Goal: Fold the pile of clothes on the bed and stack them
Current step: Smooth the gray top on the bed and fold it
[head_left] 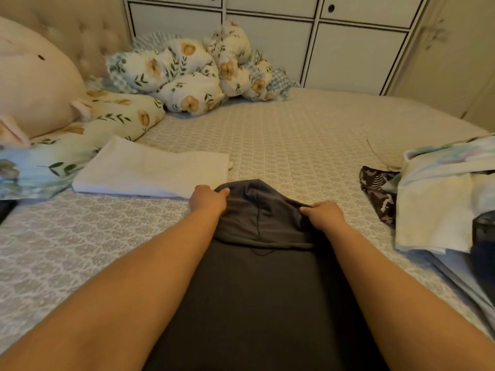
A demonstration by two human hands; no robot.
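Note:
A dark grey hooded garment [257,285] lies flat on the bed [294,135], running from the near edge toward the middle, its hood [257,210] at the far end. My left hand [207,200] grips the hood's left edge. My right hand [324,214] pinches the hood's right edge with thumb on top. A folded white cloth [150,170] lies flat to the left of the hood. At the right edge sits a pile of unfolded clothes [442,199], white, pastel and dark pieces mixed, with a black patterned piece [377,194] sticking out toward the hood.
A bunched floral duvet [203,73] lies at the far side of the bed. Floral pillows [112,119] and a large pale plush toy [32,84] fill the left. White cabinets [334,41] stand behind the bed.

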